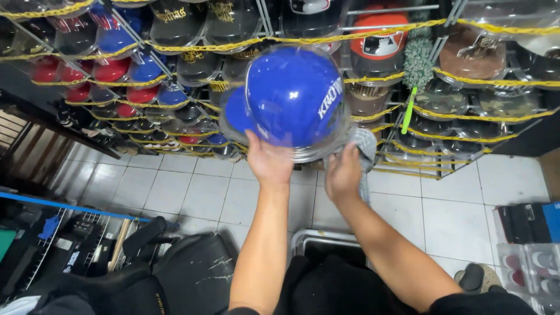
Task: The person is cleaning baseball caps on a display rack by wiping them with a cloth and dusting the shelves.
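A blue cap (289,96) sits inside a clear plastic dome case (335,125), held up in front of wire racks of caps. My left hand (268,158) grips the case from below, at its left side. At the case's lower right edge, my right hand (343,173) presses a grey cloth (365,146) against the plastic. Both forearms reach up from the bottom of the view.
Wire racks (175,46) with yellow chain hold several cased caps in red, blue, black and orange. A green duster (415,76) hangs on the rack. White floor tiles (192,192) lie below. A black chair (175,274) stands lower left, boxes (528,233) at right.
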